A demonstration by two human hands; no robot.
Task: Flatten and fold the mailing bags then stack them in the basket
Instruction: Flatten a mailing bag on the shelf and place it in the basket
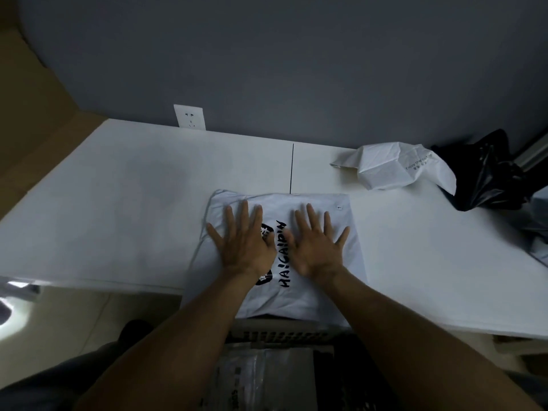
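A white mailing bag (299, 301) with black lettering lies flat on the white table (133, 218), its near end hanging over the front edge. My left hand (244, 241) presses on its left half with fingers spread and straight. My right hand (318, 244) presses flat on its right half the same way. Below the table edge, between my forearms, stands a pale slotted basket (281, 333) holding flat bags, one clear (267, 378) and one dark. A crumpled white mailing bag (394, 167) and a crumpled black bag (489, 179) lie at the table's back right.
A grey wall rises behind the table, with a white power socket (189, 117) at its base. A dark seam line (292, 167) runs down the tabletop. A brown cardboard surface (29, 114) stands at the left. Another pale bag (539, 232) shows at the right edge.
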